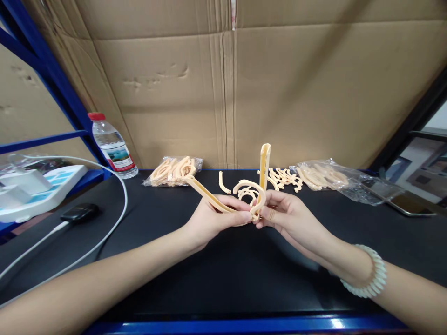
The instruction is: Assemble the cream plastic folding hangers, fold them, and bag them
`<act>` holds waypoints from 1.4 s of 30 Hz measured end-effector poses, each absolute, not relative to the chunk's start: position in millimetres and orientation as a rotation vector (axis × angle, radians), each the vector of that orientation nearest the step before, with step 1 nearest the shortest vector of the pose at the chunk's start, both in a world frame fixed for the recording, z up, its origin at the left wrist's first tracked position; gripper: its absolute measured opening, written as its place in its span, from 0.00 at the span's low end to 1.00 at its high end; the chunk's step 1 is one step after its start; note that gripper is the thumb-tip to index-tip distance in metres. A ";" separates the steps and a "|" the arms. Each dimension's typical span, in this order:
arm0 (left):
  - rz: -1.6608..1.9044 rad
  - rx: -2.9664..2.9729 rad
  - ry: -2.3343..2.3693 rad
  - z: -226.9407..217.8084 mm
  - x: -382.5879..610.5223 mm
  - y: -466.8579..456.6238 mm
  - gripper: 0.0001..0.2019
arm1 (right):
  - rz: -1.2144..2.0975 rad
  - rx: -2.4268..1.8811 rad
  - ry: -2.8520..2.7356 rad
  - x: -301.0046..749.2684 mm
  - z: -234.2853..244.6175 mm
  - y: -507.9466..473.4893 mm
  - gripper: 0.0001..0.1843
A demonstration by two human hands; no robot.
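Observation:
Above the black tabletop, my left hand [218, 218] grips a long, curved beige plastic strip [208, 195] that slants up to the left. My right hand [288, 211] pinches another beige strip [264, 170], which stands upright with a yellowish groove along it. Both hands meet where the strips come together beside a hook-shaped curved piece [256, 188]; whether they are joined there is hidden by my fingers. Just behind lie loose curved pieces [247, 193] and a bent piece [224, 183]. Small beige pieces [284, 177] are heaped behind my right hand.
A clear bag of beige parts [174, 170] lies at the back left, another bag [324, 174] at the back right near a phone-like slab [407, 203]. At left are a water bottle [115, 146], a white power strip [45, 190], a cable [125, 200] and a black device [80, 212].

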State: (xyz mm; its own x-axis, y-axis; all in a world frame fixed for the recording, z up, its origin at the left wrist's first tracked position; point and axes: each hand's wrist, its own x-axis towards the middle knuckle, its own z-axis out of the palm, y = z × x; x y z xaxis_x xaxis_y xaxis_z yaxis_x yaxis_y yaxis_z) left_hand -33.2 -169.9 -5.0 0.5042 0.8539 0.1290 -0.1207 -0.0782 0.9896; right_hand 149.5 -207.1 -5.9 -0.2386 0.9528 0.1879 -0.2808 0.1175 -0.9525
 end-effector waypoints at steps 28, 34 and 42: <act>1.017 1.237 0.822 -5.2 -22.9 -181.2 0.08 | 1.035 -0.821 -1.429 156.3 -5.3 -201.5 0.13; 0.989 1.236 0.833 -3.0 -28.0 -172.1 0.10 | 1.038 -0.882 -1.577 196.6 15.5 -180.6 0.09; 0.935 1.185 0.786 10.7 -50.7 -143.5 0.12 | 1.193 -1.088 -1.931 249.1 20.9 -158.1 0.12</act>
State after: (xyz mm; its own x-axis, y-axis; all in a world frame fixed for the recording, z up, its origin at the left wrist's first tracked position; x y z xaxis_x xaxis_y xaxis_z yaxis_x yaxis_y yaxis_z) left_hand -50.7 -143.5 10.7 0.4173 0.9084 -0.0258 -0.1811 0.1110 0.9772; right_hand 249.1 -158.1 20.9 -0.4727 0.8778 0.0778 0.3231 0.2547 -0.9114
